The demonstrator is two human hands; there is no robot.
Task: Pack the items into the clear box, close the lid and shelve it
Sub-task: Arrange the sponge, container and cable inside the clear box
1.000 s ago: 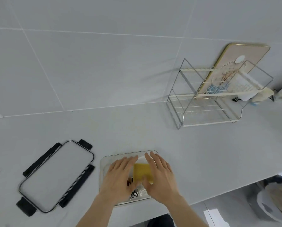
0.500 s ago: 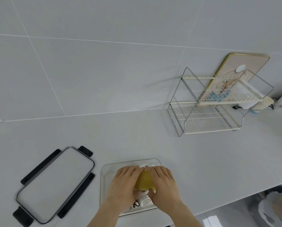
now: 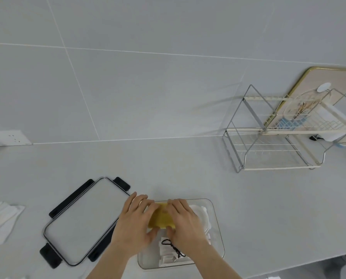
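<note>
A yellow sponge [image 3: 161, 218] is pressed down into the clear box [image 3: 216, 234], which stands on the bench [image 3: 188, 168] at its near edge. The left hand [image 3: 135, 222] is laid on the sponge's left edge with fingers spread and slightly curled, and the right hand [image 3: 185, 220] on its right edge likewise; the sponge is pinched lightly between them rather than clenched. Beneath it, white packets [image 3: 168, 252] and a black cord [image 3: 173, 246] are seen in the near end of the box, and more white material at the far right side.

The sponge is judged light, soft and compressible, so it can be squeezed by its two short edges and pushed flat without harm. The box looks stiff and probably smooth-walled; it is best taken by both long sides once closed.

The box's long axis runs from the near edge away toward the wall, tilted slightly left. The lid [image 3: 83, 222], with black clips at its ends, lies flat just left of the box, its long axis angled toward the far right. The wire rack [image 3: 268, 150] stands well apart at the far right.
</note>
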